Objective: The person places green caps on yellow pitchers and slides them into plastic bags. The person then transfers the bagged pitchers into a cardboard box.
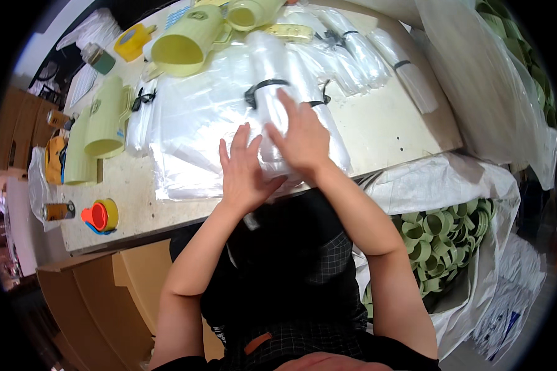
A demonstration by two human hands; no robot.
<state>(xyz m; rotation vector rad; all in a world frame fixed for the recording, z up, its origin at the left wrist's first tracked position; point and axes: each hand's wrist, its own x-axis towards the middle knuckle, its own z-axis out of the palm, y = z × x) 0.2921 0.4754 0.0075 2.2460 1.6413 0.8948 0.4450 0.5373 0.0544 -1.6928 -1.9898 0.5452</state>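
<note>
A broad stack of clear plastic bags (192, 133) lies on the table in front of me. My left hand (246, 170) rests on its near part, fingers spread. Just right of it my right hand (302, 137) is open, its fingers stretched over a rolled bundle of clear bags (269, 62) tied with a black band. Another tied bundle lies along that roll's right side, partly hidden by the right hand. Neither hand is closed round anything.
Pale yellow-green pitchers (189, 43) stand and lie at the back and left. A tape roll (105, 214) sits at the near left edge. More tied bag bundles (408, 71) lie to the right. A white sack (445, 247) of green curved parts and a cardboard box (99, 297) flank me.
</note>
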